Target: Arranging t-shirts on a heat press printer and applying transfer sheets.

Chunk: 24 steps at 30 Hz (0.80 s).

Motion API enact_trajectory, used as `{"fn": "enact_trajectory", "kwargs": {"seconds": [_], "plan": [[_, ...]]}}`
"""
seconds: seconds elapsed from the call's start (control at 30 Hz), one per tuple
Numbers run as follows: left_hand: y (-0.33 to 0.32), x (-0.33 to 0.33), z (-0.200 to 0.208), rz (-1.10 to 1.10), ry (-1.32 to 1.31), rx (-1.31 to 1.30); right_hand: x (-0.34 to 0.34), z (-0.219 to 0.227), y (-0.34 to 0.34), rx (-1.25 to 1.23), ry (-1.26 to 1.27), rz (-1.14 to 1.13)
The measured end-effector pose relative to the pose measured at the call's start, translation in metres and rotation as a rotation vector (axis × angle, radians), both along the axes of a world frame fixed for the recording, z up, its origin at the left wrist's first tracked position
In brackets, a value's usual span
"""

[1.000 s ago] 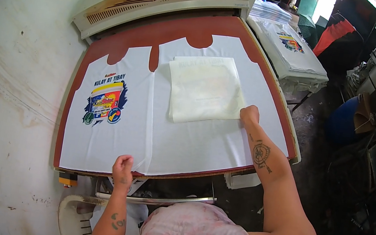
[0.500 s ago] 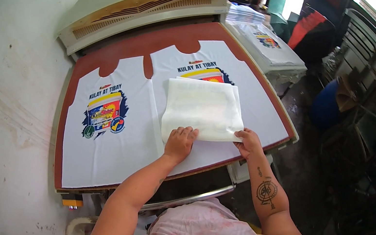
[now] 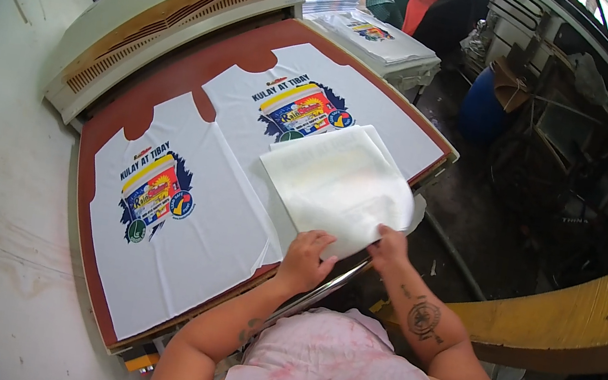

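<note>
White, slightly glossy paper sheets (image 3: 337, 179) form a loose stack over the lower part of the right printed shirt panel (image 3: 401, 130). My right hand (image 3: 388, 249) pinches their near right corner, thumb on top. At their near left edge my left hand (image 3: 306, 260) holds on with bent fingers, some of which are hidden. The far right side of the sheets bulges upward in a curve. To the left lies a second white shirt panel (image 3: 191, 252) with the same colourful bucket print. Both panels rest flat on a reddish-brown press bed (image 3: 166, 104).
A beige press housing (image 3: 180, 15) with a vented front spans the bed's far side. Behind it to the right, a side table carries stacked printed fabric (image 3: 391, 43). A blue drum (image 3: 485, 103) and a curved yellow piece (image 3: 561, 326) stand on the right. A whitish wall (image 3: 1, 142) runs along the left.
Both hands have drawn the sheets toward me and turned them, uncovering most of the right panel's print. My view has shifted to the right.
</note>
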State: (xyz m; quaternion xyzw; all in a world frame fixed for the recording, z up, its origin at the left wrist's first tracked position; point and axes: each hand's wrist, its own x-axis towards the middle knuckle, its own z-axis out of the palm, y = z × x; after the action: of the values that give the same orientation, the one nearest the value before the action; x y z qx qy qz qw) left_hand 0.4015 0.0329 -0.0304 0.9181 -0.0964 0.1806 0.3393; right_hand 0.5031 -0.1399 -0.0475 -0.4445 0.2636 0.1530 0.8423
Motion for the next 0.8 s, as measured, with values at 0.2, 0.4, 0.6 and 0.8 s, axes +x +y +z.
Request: {"fn": "enact_trajectory", "kwargs": {"seconds": [0.2, 0.4, 0.6, 0.8], "plan": [[0.028, -0.010, -0.020, 0.119, 0.683, -0.681, 0.006, 0.005, -0.063, -0.221, 0.070, 0.071], [0.015, 0.022, -0.012, 0.018, 0.927, -1.164, 0.010, 0.002, -0.109, -0.485, 0.085, 0.439], [-0.002, 0.032, -0.022, 0.015, 0.958, -1.126, 0.001, 0.009, -0.116, -0.353, 0.079, 0.400], [-0.004, 0.027, -0.033, -0.022, 0.994, -1.168, 0.021, -0.035, -0.130, -0.324, 0.020, 0.262]]}}
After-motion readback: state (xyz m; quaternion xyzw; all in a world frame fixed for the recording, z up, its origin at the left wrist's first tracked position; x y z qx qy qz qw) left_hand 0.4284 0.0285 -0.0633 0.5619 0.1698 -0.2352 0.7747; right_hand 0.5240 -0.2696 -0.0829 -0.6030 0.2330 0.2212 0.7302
